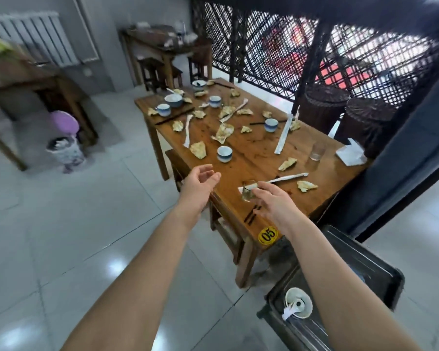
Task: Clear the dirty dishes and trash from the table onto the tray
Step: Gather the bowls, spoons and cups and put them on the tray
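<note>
Beneath our right forearm sits the black tray [380, 264]. Our right hand [276, 201] seems to pinch a small glass [249, 192] over the table [251, 153] edge, left hand [200, 183] open; that loose fingertip hold could spill it.

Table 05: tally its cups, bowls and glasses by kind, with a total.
Blue-and-white teacups: 4
Bowls: 2
Clear glasses: 2, tall glass and small glass pinched by right hand
Total: 8

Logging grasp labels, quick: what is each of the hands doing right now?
Left hand: open, holding nothing.
Right hand: pinches the small clear glass by its rim.
</note>
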`<state>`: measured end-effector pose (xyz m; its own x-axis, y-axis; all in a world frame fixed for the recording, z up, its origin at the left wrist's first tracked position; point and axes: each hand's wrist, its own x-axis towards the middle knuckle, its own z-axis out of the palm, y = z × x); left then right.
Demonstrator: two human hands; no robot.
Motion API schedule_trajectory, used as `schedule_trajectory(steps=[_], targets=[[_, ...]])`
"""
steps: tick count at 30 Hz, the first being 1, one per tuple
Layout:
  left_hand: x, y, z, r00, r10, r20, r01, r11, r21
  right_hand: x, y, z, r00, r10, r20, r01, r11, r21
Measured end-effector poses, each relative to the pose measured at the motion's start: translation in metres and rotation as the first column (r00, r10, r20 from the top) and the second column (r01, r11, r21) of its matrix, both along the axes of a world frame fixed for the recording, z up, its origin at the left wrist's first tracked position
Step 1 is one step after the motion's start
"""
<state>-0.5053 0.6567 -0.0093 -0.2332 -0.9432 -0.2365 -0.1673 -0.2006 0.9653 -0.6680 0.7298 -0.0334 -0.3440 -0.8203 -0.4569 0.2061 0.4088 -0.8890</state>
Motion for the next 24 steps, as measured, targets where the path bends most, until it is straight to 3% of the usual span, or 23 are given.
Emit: schedule_trajectory(steps=[4,14,24], targets=[[0.053,-0.006,0.004,0.996,0.090,-0.004,-0.090,0.996,0.003,0.053,-0.016,0.015,0.989,0.116,-0.091,-0.114,0.993,0.031],[0.176,-0.017,-0.011,0.971,0.225,-0.079,-0.228,0.973,-0.025,0.179,-0.060,0.023,0.971,0.231,-0.069,-0.228,0.973,0.044],[0.239,-0.040,-0.041,0.942,0.328,-0.076,-0.325,0.944,0.057,0.238,-0.100,-0.006,0.936,0.349,-0.042,-0.350,0.936,-0.019]])
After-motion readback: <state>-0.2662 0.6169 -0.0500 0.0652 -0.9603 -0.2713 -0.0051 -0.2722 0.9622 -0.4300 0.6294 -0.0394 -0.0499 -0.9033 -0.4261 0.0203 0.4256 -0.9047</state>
